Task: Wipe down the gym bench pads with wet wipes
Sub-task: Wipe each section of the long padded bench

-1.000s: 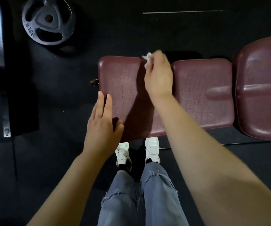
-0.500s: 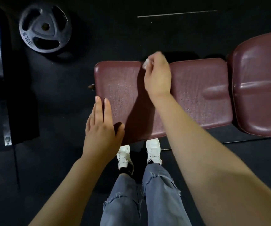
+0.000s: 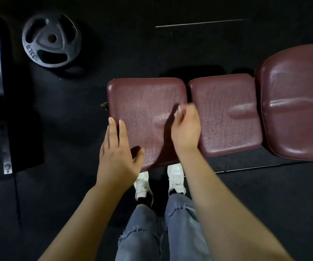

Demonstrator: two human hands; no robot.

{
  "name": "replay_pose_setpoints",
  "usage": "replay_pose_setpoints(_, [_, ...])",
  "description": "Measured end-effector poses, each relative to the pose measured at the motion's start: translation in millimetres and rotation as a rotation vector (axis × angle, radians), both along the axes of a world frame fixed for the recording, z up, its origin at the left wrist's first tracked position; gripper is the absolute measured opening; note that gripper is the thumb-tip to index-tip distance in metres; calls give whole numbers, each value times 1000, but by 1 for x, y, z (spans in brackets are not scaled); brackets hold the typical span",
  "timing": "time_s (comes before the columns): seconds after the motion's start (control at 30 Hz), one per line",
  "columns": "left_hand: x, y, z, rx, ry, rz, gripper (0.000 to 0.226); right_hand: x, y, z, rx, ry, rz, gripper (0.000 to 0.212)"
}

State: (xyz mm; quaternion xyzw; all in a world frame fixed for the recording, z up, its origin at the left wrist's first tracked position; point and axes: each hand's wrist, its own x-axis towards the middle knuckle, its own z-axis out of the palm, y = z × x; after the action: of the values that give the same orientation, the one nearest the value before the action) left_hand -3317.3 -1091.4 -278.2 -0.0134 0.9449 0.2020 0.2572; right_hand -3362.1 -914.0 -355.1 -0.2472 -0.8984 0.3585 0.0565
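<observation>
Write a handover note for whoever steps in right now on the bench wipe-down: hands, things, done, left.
Left hand: flat, fingers straight, resting on the near left corner of the left pad.
Right hand: fingers curled over the right side of that pad; a sliver of white, probably the wet wipe, shows at the fingertips, mostly hidden.
Done: a damp sheen beside the right hand suggests the left pad is partly wiped.
Left: finish the left pad, then the middle pad and the large pad to its right; whether those are already wiped cannot be told.
</observation>
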Motion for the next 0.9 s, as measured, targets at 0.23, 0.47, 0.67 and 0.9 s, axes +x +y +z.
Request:
replay_pose_setpoints(0.23, [-2,-1,1,-17,-14,9,95,-86,18,6,53,-107,85,9])
replay_pose_setpoints(0.47, [-2,-3,3,25,-30,-13,95,85,13,14,44,-272,30,9])
replay_pose_setpoints(0.67, [-7,-6,9,12,-84,-24,92,126,2,25,-154,-370,-164,12])
replay_pose_setpoints(0.9, [-20,-19,30,-5,-184,-113,78,112,32,54,-113,-574,125,7])
